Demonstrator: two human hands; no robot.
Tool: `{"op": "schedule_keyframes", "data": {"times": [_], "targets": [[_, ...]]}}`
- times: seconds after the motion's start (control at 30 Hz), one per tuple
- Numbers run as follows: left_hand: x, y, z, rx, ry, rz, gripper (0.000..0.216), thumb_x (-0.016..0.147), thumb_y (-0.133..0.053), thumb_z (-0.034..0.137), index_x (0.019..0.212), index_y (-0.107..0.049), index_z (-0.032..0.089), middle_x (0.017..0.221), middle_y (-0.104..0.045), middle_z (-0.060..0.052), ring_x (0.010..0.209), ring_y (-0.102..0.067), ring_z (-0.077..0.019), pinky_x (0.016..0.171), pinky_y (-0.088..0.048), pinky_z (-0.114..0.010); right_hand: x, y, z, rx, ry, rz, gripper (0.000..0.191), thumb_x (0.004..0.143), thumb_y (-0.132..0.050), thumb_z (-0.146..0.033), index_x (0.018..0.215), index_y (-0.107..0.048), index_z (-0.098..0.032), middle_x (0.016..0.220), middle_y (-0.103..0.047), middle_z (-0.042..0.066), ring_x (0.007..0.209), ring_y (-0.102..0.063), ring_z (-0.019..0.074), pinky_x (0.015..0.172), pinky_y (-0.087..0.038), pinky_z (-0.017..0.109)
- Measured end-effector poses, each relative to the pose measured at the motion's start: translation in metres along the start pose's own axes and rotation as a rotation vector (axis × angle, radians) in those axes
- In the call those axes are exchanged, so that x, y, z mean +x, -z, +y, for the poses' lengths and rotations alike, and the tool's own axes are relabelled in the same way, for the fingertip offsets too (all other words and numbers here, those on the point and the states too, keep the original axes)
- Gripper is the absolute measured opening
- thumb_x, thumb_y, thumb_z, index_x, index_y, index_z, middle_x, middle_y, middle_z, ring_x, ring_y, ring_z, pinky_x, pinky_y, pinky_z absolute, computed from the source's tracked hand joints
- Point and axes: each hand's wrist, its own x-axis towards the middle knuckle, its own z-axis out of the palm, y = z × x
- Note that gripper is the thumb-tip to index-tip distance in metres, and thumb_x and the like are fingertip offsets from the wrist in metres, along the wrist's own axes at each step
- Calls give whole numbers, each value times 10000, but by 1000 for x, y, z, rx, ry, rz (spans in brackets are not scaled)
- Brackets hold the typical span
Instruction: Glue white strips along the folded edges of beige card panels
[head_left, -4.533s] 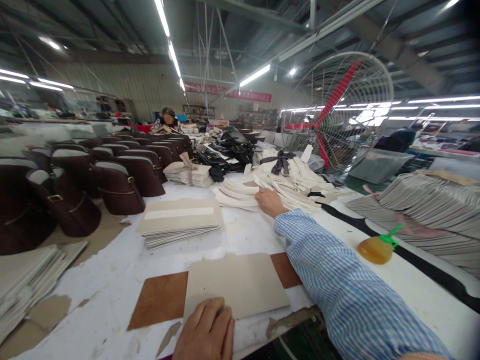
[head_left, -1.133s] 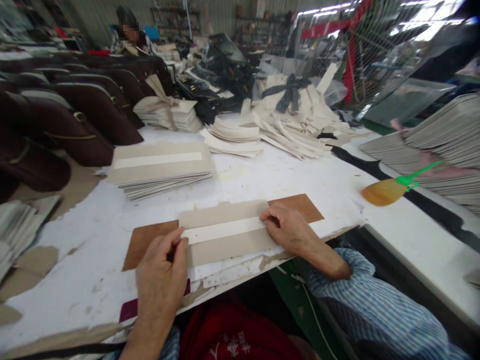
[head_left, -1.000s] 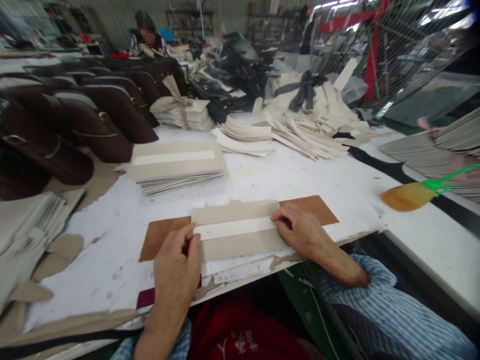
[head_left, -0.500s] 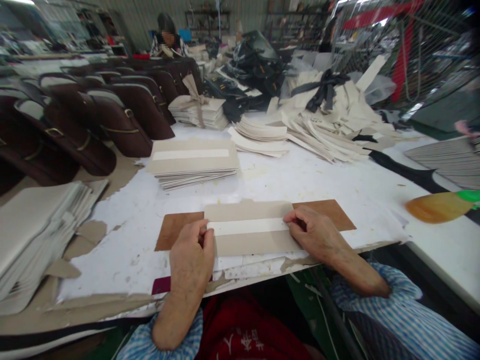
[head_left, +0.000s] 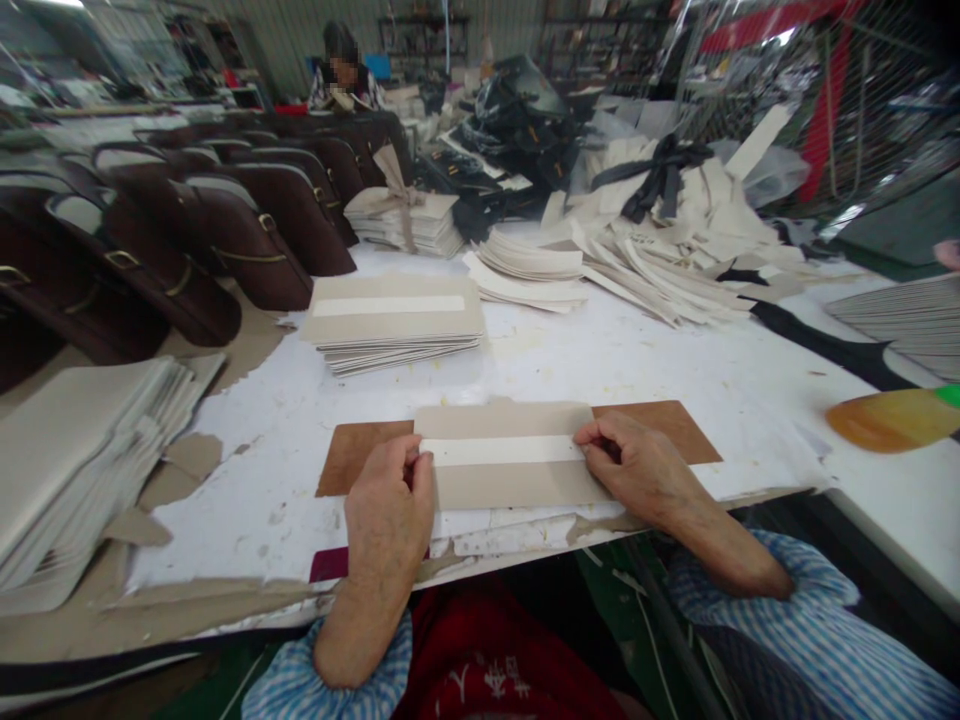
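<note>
A beige rectangular panel (head_left: 517,487) lies flat near the table's front edge, with a white strip (head_left: 502,451) running lengthwise along its middle. At the strip's left end, the thumb and forefinger of my left hand (head_left: 388,510) are pinched together. My right hand (head_left: 649,468) pinches the strip's right end, its other fingers curled. Brown leather-like material sticks out from under the panel on both sides, a left part (head_left: 352,458) and a right part (head_left: 664,430); whether it is one piece is hidden.
Beyond the panel stands a stack of similar panels (head_left: 397,325) with a white strip on top. Loose pale strips (head_left: 529,262) lie behind. Dark brown bags (head_left: 259,250) fill the back left, beige sheets (head_left: 90,440) the near left. A bottle of amber liquid (head_left: 885,418) lies right. A person (head_left: 345,75) sits far back.
The whole view has shifted slightly, so things appear a little further right. Both hands keep the same pinch at the strip's ends, and the panel stays between them.
</note>
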Motion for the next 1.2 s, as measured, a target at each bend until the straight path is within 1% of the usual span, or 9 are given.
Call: {"op": "schedule_keyframes", "data": {"times": [0.3,0.57,0.77,0.83,0.93,1.0,1.07,1.13,1.2], "targets": [[-2,-3,-1,47,-47,27,215,886,-547,287,975,-715,186,871,-719,-50,797,-682,-219,748,-510,-344,1,-1,1,-11,-9,10,238,811,-501,-269,844,-726,-201,794,-694,46,643,-599,178,601,-435,301],[-2,-5,-2,96,-132,61,140,912,-572,229,928,-703,182,852,-704,-46,803,-677,-230,722,-506,-347,0,-1,1,-14,-17,2,239,815,-501,-271,852,-728,-204,785,-688,39,627,-594,170,594,-434,296],[-2,-6,-2,141,-167,77,109,917,-613,190,952,-714,168,925,-670,-64,834,-656,-226,684,-510,-330,1,-2,1,-50,-19,-20,221,832,-521,-226,879,-734,-193,837,-708,49,693,-639,189,645,-475,310],[-2,-6,-1,170,-224,86,121,920,-611,164,955,-726,163,971,-646,-77,866,-635,-225,713,-525,-330,0,-1,0,-83,-9,-30,221,853,-521,-200,902,-736,-188,879,-718,57,752,-666,201,696,-496,321],[-2,-6,-2,238,-387,22,204,924,-561,81,948,-741,173,980,-662,-73,915,-594,-241,837,-539,-360,-4,3,-6,-200,42,-63,251,917,-494,-168,970,-739,-177,985,-725,81,886,-693,235,787,-514,348],[-1,-4,-3,304,-452,-45,243,913,-546,43,963,-745,174,982,-687,-70,938,-574,-261,869,-536,-384,-8,6,-14,-325,72,-117,277,959,-470,-161,1039,-735,-175,1057,-715,95,928,-697,250,782,-516,349],[-1,0,-1,385,-466,-116,252,908,-547,39,1003,-745,161,1005,-701,-81,964,-571,-280,865,-533,-402,-12,10,-25,-473,78,-189,274,985,-466,-171,1074,-726,-183,1100,-699,97,882,-705,245,702,-505,330],[-3,4,3,470,-477,-185,287,921,-544,66,1126,-730,141,1058,-708,-100,1000,-579,-297,852,-531,-423,-16,13,-37,-620,73,-248,248,998,-475,-186,1058,-715,-188,1096,-688,96,782,-706,228,599,-465,304],[-8,7,11,525,-480,-216,345,963,-555,174,1284,-679,159,1090,-706,-112,1027,-588,-318,830,-529,-450,-19,13,-48,-723,86,-278,238,999,-471,-173,1033,-706,-177,1053,-682,105,720,-701,221,535,-421,290]]}}
